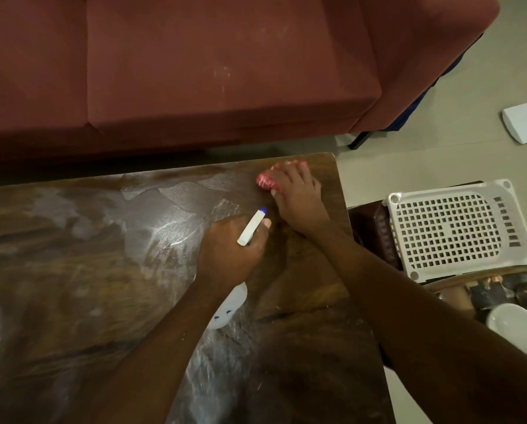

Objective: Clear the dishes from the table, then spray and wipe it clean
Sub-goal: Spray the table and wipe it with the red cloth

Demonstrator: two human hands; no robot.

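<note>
1. Wood table (57,301) fills near & mid view. Its near edge & left end are cut off by the frame. Wet streaks & pale film lie across the top, esp. centre and left.
2. Both forearms enter from the bottom and hide much of the near-right tabletop.
3. Low right, off the table, is a white bowl (514,332), partly behind the R forearm. Dark items beside it are too dim to ID.
4. Spray bottle (230,307): white body pokes out under the L wrist, mostly hidden. White head w/ blue tip shows over the knuckles, pointing far-right.
5. L hand (228,249) is wrapped round the bottle neck, fingers curled. Trigger finger is hidden, so can't tell if it squeezes.
6. R hand (296,197) is near the far-right corner, fingers bent over a pink cloth (265,179) and gripping it against the top. Most of the cloth is covered.
7. Right edge lies just beside the R hand, far edge just past the cloth. Open tabletop lies to the left.
8. White slotted basket (458,231) sits right of the table on something dark, w/ a narrow gap btw them.
9. Maroon sofa (195,71) runs along the far side w/ a thin dark gap to the table. Its back is cut off.
10. White flat square item (523,122) lies on the pale floor far right. Can't ID.
</note>
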